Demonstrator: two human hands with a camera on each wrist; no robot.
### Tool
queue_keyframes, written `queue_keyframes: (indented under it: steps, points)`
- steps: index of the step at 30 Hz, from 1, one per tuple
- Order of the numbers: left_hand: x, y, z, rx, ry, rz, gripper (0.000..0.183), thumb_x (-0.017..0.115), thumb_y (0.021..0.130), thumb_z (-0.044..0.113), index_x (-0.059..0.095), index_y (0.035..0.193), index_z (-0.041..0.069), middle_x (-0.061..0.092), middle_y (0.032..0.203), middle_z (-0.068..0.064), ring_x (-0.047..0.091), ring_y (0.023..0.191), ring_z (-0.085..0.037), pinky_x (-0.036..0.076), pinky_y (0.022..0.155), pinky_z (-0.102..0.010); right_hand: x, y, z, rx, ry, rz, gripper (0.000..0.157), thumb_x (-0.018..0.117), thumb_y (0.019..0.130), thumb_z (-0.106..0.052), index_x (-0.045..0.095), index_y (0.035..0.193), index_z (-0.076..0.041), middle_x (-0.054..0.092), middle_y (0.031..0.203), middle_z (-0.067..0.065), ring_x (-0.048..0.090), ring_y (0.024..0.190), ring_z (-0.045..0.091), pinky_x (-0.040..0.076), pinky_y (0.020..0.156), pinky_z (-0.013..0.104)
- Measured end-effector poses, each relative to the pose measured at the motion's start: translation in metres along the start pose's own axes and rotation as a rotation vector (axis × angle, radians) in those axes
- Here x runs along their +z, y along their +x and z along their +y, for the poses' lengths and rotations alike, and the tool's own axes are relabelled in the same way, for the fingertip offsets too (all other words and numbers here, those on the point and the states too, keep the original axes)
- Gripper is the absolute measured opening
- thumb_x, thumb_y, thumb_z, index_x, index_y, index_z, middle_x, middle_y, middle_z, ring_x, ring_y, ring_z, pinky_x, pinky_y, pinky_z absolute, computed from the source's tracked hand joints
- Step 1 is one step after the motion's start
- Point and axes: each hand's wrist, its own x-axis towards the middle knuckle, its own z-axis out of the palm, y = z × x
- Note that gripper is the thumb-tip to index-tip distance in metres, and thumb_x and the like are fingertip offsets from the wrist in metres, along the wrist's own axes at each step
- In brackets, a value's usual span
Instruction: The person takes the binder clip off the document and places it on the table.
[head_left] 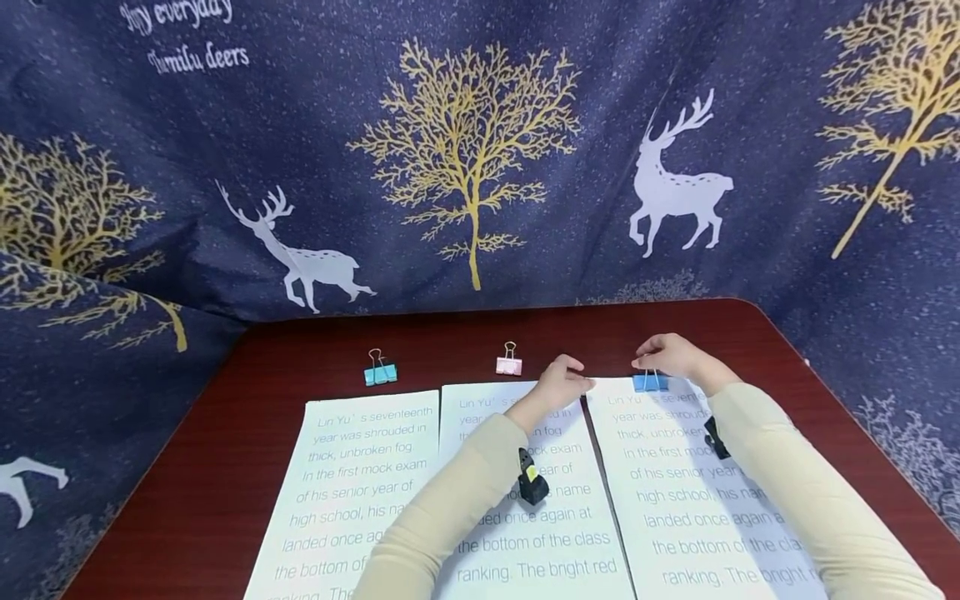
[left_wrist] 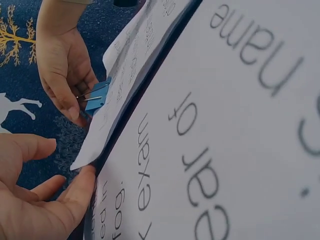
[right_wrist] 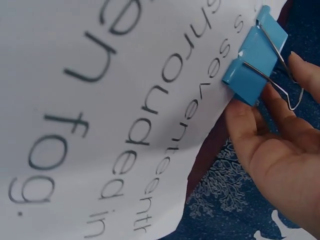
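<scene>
Item: blue binder clip (head_left: 649, 382), seated on the top edge of the right-hand printed sheet (head_left: 697, 492), right of centre in the head view. Its wire handles were pinched between thumb and fingers of the right hand (head_left: 671, 357), a narrow grip closed on the clip; in the right wrist view the clip (right_wrist: 254, 60) sat at the upper right, its mouth over the paper edge.

Item: left hand (head_left: 564, 383), centre of the head view, fingers relaxed, one fingertip pressed to the near corner of the same sheet, nothing held.

Item: middle printed sheet (head_left: 540, 533) and left printed sheet (head_left: 352, 492), laid side by side along the lower half of the frame. Pink binder clip (head_left: 509, 363) and teal binder clip (head_left: 380, 371), loose on the desk (head_left: 225, 467) above them, well apart from the hands.

Handling note, offered as judgement: the clip is best kept square to the paper edge, handles squeezed evenly, the corner held flat so no page slips.

Edges and room: bare desk was seen above the sheets up to the rear edge, where the deer-patterned cloth (head_left: 480, 150) rose; the right desk edge lay near the right forearm, more open room at the left.
</scene>
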Motion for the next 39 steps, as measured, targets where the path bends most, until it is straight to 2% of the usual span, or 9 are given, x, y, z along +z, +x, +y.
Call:
queue_keyframes:
  steps: [7, 13, 15, 19, 21, 23, 28, 31, 39]
  points:
    - [0.007, 0.005, -0.003, -0.024, -0.205, 0.047, 0.032, 0.059, 0.084, 0.0, 0.048, 0.113, -0.008, 0.064, 0.099, -0.024, 0.067, 0.087, -0.03, 0.055, 0.074, -0.029, 0.001, 0.0, 0.002, 0.033, 0.035, 0.013, 0.051, 0.054, 0.091, -0.027, 0.048, 0.121, 0.014, 0.055, 0.116, 0.03, 0.055, 0.103, 0.037, 0.048, 0.083, 0.045]
    - [0.01, 0.014, -0.006, -0.101, -0.258, 0.065, 0.029, 0.063, 0.085, 0.005, 0.054, 0.111, -0.005, 0.066, 0.1, -0.019, 0.067, 0.083, -0.029, 0.056, 0.075, -0.034, 0.005, 0.0, 0.006, 0.021, 0.075, 0.023, 0.053, 0.055, 0.091, -0.031, 0.049, 0.121, 0.012, 0.059, 0.113, 0.027, 0.057, 0.102, 0.035, 0.048, 0.084, 0.045]
    - [0.02, 0.037, -0.029, -0.11, -0.273, 0.068, 0.025, 0.064, 0.083, 0.006, 0.056, 0.105, -0.002, 0.067, 0.092, -0.016, 0.068, 0.073, -0.026, 0.056, 0.068, -0.032, 0.007, 0.0, 0.008, 0.018, 0.093, 0.023, 0.053, 0.055, 0.091, -0.033, 0.05, 0.122, 0.01, 0.06, 0.113, 0.026, 0.058, 0.102, 0.034, 0.048, 0.085, 0.044]
    - [0.053, 0.099, -0.094, -0.094, -0.289, 0.091, 0.023, 0.067, 0.082, 0.013, 0.057, 0.099, 0.002, 0.068, 0.082, -0.012, 0.067, 0.064, -0.023, 0.056, 0.059, -0.031, 0.011, -0.002, 0.013, 0.01, 0.111, 0.027, 0.053, 0.054, 0.091, -0.035, 0.05, 0.122, 0.009, 0.061, 0.113, 0.025, 0.058, 0.102, 0.033, 0.048, 0.084, 0.044]
    - [0.064, 0.113, -0.111, -0.106, -0.28, 0.104, 0.02, 0.065, 0.083, 0.011, 0.058, 0.099, 0.001, 0.068, 0.085, -0.014, 0.068, 0.069, -0.025, 0.057, 0.062, -0.034, 0.012, -0.001, 0.014, 0.01, 0.112, 0.03, 0.053, 0.054, 0.091, -0.035, 0.05, 0.122, 0.008, 0.06, 0.114, 0.025, 0.058, 0.103, 0.034, 0.048, 0.083, 0.044]
    - [0.06, 0.105, -0.107, -0.049, -0.283, 0.106, 0.017, 0.067, 0.082, 0.01, 0.062, 0.096, 0.002, 0.069, 0.086, -0.012, 0.068, 0.071, -0.022, 0.057, 0.062, -0.032, 0.013, 0.0, 0.015, 0.008, 0.108, 0.029, 0.055, 0.055, 0.091, -0.037, 0.051, 0.122, 0.008, 0.06, 0.114, 0.025, 0.057, 0.104, 0.035, 0.049, 0.083, 0.044]
    - [0.026, 0.041, -0.048, -0.003, -0.299, 0.067, 0.013, 0.065, 0.08, -0.003, 0.066, 0.093, 0.002, 0.071, 0.089, -0.012, 0.067, 0.077, -0.016, 0.056, 0.065, -0.027, 0.013, 0.002, 0.015, -0.005, 0.102, 0.025, 0.057, 0.056, 0.089, -0.039, 0.051, 0.122, 0.007, 0.06, 0.114, 0.025, 0.057, 0.102, 0.033, 0.049, 0.081, 0.041]
    - [0.017, 0.015, -0.022, -0.007, -0.293, 0.084, 0.017, 0.06, 0.081, -0.008, 0.063, 0.098, -0.006, 0.069, 0.096, -0.019, 0.067, 0.084, -0.02, 0.056, 0.071, -0.028, 0.012, 0.001, 0.014, -0.009, 0.125, 0.02, 0.056, 0.055, 0.09, -0.04, 0.052, 0.122, 0.006, 0.061, 0.112, 0.023, 0.058, 0.096, 0.027, 0.049, 0.079, 0.038]
    - [0.012, 0.01, -0.019, 0.024, -0.377, 0.079, 0.018, 0.059, 0.081, -0.01, 0.061, 0.099, -0.01, 0.067, 0.1, -0.025, 0.064, 0.078, -0.012, 0.055, 0.072, -0.025, 0.005, 0.001, 0.014, -0.024, 0.192, -0.04, 0.053, 0.051, 0.092, -0.037, 0.052, 0.124, 0.005, 0.059, 0.12, 0.021, 0.055, 0.093, 0.016, 0.048, 0.082, 0.032]
